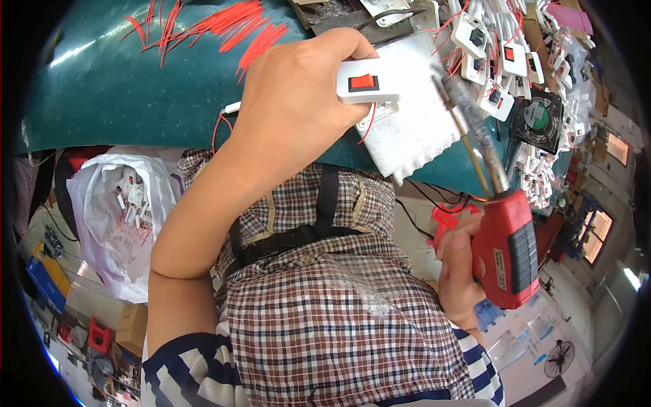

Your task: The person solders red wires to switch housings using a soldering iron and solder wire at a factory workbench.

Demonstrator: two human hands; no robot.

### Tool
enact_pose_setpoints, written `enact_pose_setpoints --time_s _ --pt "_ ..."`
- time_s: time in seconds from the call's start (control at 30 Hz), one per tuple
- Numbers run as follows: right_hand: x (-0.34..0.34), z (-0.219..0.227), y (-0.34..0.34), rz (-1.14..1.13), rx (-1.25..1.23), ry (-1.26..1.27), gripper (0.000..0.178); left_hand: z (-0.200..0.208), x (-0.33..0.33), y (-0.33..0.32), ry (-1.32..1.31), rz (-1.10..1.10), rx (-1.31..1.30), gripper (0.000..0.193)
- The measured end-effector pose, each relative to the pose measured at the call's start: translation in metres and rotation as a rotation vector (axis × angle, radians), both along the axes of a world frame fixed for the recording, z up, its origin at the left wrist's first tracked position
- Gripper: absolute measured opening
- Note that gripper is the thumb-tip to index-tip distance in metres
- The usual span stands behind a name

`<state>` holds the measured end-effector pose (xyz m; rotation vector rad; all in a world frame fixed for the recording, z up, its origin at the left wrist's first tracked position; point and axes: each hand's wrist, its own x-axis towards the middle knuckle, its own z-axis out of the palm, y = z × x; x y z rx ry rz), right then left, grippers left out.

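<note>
My left hand point(288, 105) reaches over the bench and grips a white switch housing point(384, 93) with a red rocker switch point(363, 82) on it. A thin red wire point(368, 125) hangs below the housing. Under it lies a white foam pad point(424, 129), with another white plastic part partly hidden beneath the housing. In my right hand point(456, 271) is a red and black soldering gun point(503, 247), its fingers closed around the handle. The gun's metal tip and a thin brass-coloured tube point up past the pad's right edge, apart from the housing.
Loose red wires point(230, 27) lie on the green bench point(108, 88) at the far left. Many white switch housings point(475, 41) pile up at the right, beside a small black fan point(539, 121). Below the bench, a white plastic bag point(112, 237) holds more switch parts.
</note>
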<state>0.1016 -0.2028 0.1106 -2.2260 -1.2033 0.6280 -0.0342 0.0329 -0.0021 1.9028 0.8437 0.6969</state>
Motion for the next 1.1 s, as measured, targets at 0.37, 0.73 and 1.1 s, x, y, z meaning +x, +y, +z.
enact_pose_setpoints --time_s 0.37,0.73,1.1 --pt "-0.024 -0.092 0.086 0.114 0.384 -0.086 0.064 0.004 0.002 0.002 0.037 -0.002 -0.014 0.032" --pt "-0.008 -0.09 0.093 -0.017 0.345 -0.176 0.024 0.008 -0.007 0.006 -0.163 -0.1 -0.205 0.035" --pt "-0.004 -0.094 0.099 -0.151 0.439 -0.037 0.03 0.01 -0.006 -0.017 -0.105 -0.045 0.242 0.016"
